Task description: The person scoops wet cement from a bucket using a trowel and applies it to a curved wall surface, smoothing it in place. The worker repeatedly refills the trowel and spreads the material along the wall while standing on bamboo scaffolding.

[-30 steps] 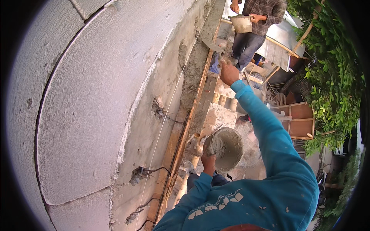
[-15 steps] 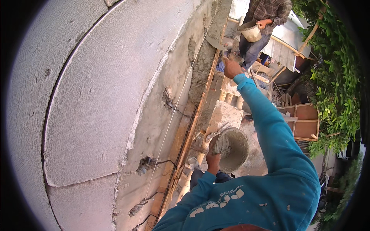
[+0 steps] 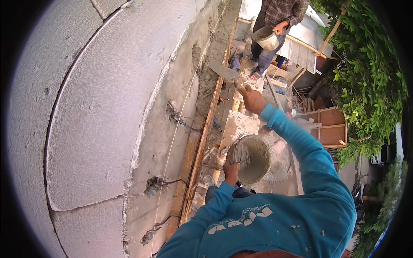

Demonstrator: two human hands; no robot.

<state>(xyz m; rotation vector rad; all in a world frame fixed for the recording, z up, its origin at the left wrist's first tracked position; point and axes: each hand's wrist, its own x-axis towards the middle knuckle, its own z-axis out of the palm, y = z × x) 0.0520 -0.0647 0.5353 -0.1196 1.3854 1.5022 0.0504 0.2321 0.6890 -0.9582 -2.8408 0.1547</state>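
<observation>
My left hand (image 3: 231,171) is closed on the rim of a bucket (image 3: 266,165) at its left side. Wet grey mortar (image 3: 246,157) lies inside the bucket. My right arm is stretched forward, and the right hand (image 3: 253,101) is closed round the handle of a trowel (image 3: 223,71). The trowel's grey-smeared blade is over the edge of a long wooden board (image 3: 217,92), beside a strip of rough mortar (image 3: 215,53) along the wall. Whether the blade touches the board or the mortar, I cannot tell.
A taut string (image 3: 183,105) runs along the block wall (image 3: 103,107) at left. Cables (image 3: 178,120) stick out of the wall. Ahead, a person in a checked shirt (image 3: 282,13) holds another bucket (image 3: 266,39), standing on planks (image 3: 241,127). Leafy branches (image 3: 365,77) hang at right.
My right hand has drawn the trowel back toward me along the board. The view has shifted a little, and the left hand still grips the bucket.
</observation>
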